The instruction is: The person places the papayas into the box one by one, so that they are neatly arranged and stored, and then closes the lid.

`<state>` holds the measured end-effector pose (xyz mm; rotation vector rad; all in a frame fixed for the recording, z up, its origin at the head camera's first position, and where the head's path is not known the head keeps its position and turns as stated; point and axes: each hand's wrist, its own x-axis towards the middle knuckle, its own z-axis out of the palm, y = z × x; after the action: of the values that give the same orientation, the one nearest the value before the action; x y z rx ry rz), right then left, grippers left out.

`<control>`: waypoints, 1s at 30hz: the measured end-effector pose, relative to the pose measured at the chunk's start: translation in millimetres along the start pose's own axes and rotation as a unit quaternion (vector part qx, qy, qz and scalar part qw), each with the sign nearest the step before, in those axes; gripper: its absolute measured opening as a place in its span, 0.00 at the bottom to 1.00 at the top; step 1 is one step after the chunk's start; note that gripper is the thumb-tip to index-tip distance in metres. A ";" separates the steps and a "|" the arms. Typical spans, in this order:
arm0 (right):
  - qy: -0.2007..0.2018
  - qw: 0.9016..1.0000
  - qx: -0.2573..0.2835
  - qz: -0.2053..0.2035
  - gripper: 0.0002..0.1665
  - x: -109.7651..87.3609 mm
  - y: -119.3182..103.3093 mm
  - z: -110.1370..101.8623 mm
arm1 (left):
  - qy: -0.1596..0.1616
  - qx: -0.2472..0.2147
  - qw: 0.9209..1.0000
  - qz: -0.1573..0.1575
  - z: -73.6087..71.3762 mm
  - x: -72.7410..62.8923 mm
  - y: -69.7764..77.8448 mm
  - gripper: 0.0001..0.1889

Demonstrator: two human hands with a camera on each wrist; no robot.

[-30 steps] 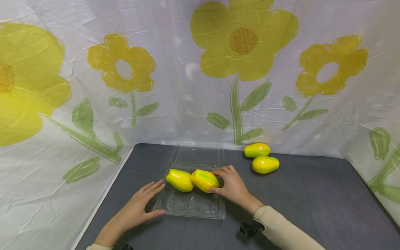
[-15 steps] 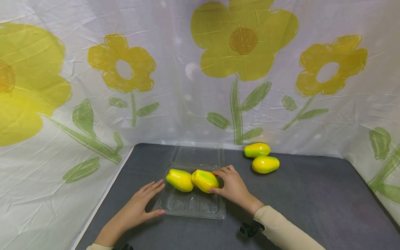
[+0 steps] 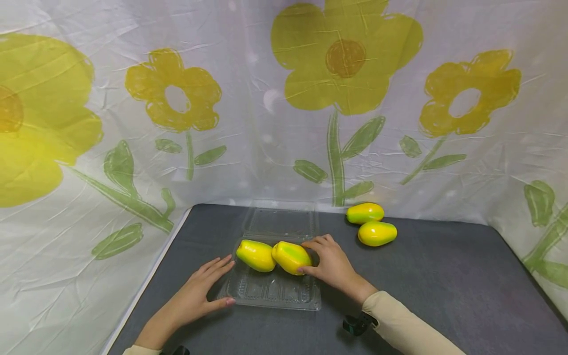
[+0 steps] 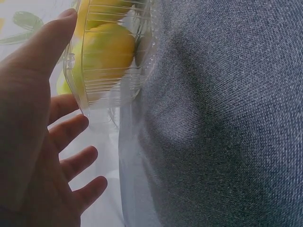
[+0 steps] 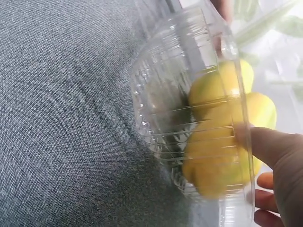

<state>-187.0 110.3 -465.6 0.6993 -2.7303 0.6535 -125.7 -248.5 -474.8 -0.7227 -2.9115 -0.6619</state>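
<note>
A clear plastic clamshell box lies with its lid folded back on the dark cloth. Two yellow-green papayas sit in the far part of its base. My right hand grips the right papaya from its right side, thumb near and fingers on the far side. That papaya's end meets the left papaya. My left hand spreads along the box's left rim, fingers fairly straight. In the left wrist view its thumb and fingertips are at the rim. The right wrist view shows the thumb reaching over the box wall.
Two more papayas, one farther back and one nearer, lie together at the back right of the table. A flower-printed curtain hangs right behind the table's back edge and along both sides.
</note>
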 end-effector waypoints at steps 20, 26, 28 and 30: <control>0.007 0.999 0.027 0.042 0.39 -6.7 30.2 -38.9 | -0.006 0.001 1.000 -0.012 -0.2 0.4 1.9 0.46; 0.010 0.997 0.030 0.065 0.38 -6.9 51.5 -52.8 | -0.004 -0.001 1.000 -0.010 0.0 0.4 2.2 0.46; 0.012 0.997 0.028 0.075 0.38 -6.7 59.6 -57.8 | -0.003 -0.001 1.000 -0.009 0.1 0.6 2.1 0.46; 0.016 0.996 0.027 0.085 0.38 -6.2 67.4 -63.1 | -0.004 -0.002 1.000 -0.009 0.2 1.1 2.0 0.46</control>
<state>-207.9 195.8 -437.1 0.4678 -2.7732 0.7706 -125.7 -246.3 -474.1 -0.7014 -2.9282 -0.6696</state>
